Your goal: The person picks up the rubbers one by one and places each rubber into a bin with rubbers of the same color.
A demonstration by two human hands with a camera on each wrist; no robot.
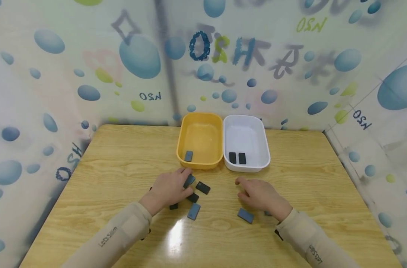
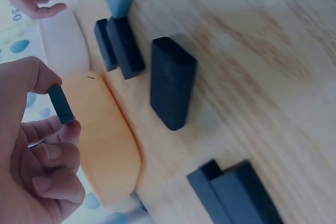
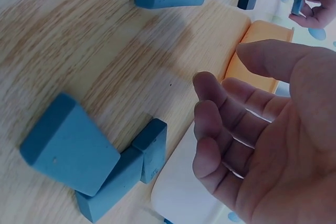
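Note:
My left hand [image 1: 168, 189] pinches a small blue-grey block [image 2: 61, 104] between thumb and forefinger, just in front of the yellow bin [image 1: 200, 136]. Under and beside it lie black blocks [image 1: 203, 187], and a blue-grey block [image 1: 193, 211] sits nearer to me. Holding nothing, my right hand [image 1: 261, 195] hovers in front of the white bin [image 1: 245, 136] with its fingers loosely bent. Close below that hand is another blue-grey block [image 1: 245, 216]. Several blue blocks [image 3: 71, 145] show by it in the right wrist view, some leaning together; the hand partly hides them in the head view.
The two bins stand side by side at the table's back edge. One blue-grey block [image 1: 188, 156] lies in the yellow bin, and two black blocks [image 1: 242, 158] lie in the white one. A patterned curtain [image 1: 203, 85] rises behind the wooden table [image 1: 129, 149].

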